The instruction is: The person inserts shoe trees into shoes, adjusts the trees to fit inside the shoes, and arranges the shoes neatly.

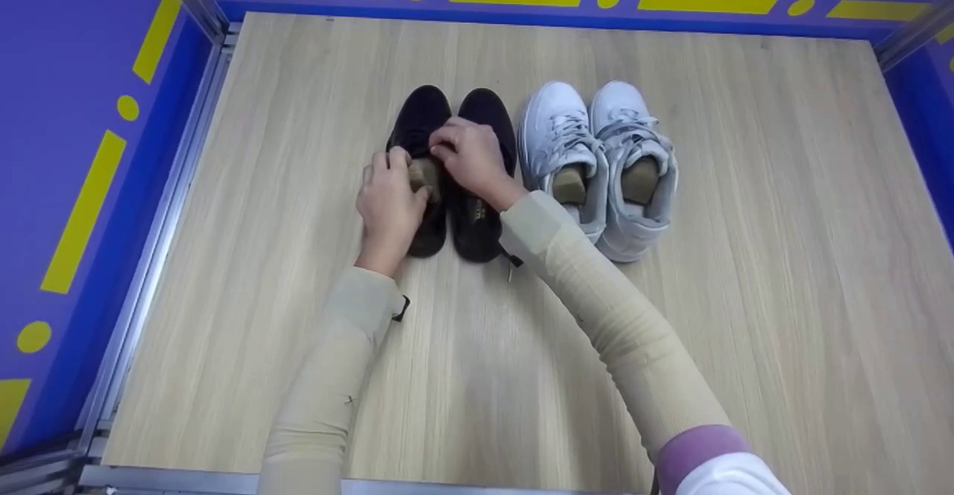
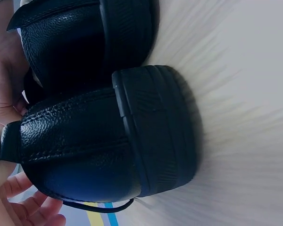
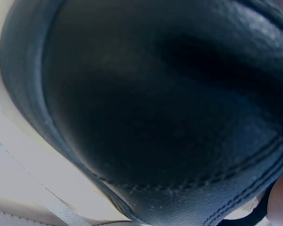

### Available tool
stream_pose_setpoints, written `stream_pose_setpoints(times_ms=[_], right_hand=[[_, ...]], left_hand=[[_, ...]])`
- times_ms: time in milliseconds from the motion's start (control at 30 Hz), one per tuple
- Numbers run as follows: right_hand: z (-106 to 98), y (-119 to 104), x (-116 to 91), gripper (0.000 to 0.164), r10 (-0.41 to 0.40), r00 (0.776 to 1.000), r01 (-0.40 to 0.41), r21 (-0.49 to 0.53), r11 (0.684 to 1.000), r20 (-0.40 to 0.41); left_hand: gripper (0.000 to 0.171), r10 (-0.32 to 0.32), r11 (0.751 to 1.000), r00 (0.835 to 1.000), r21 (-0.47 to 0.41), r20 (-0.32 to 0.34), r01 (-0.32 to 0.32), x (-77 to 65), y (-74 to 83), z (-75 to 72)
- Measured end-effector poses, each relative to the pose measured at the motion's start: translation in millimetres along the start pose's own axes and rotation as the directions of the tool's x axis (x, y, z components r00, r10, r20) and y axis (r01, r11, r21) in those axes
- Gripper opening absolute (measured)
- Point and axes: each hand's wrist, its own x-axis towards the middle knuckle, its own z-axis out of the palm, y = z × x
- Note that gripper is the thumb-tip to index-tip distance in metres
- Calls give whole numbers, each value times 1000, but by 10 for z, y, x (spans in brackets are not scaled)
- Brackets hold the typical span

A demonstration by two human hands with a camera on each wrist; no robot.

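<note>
A pair of black shoes stands on the wooden board: the left shoe (image 1: 419, 111) under both hands, the right shoe (image 1: 486, 111) beside it. My left hand (image 1: 389, 197) lies at the outer side of the left shoe's opening, its thumb over a tan insert (image 1: 425, 174). In the left wrist view its fingers are loosely bent beside the shoe's heel (image 2: 80, 136), near a hanging black shoelace (image 2: 101, 207); whether they hold anything is hidden. My right hand (image 1: 473, 156) pinches lace at the left shoe's front. In the right wrist view black leather fills most of the picture.
A pair of white lace-up sneakers, the left sneaker (image 1: 557, 118) and the right sneaker (image 1: 624, 115), stands right of the black shoes, with tan inserts inside. Blue walls with yellow marks enclose the wooden board (image 1: 782, 256), and a metal rail (image 1: 160, 234) runs along its left edge.
</note>
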Motion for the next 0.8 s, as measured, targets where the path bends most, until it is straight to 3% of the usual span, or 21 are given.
stream_pose_setpoints(times_ms=[567, 800], right_hand=[[-3, -1, -10, 9, -32, 999, 33, -19, 999, 14], [-2, -6, -19, 9, -44, 999, 44, -27, 999, 16]], left_hand=[[50, 8, 998, 998, 57, -58, -5, 81, -10, 57], [49, 7, 999, 999, 46, -45, -5, 116, -19, 74]])
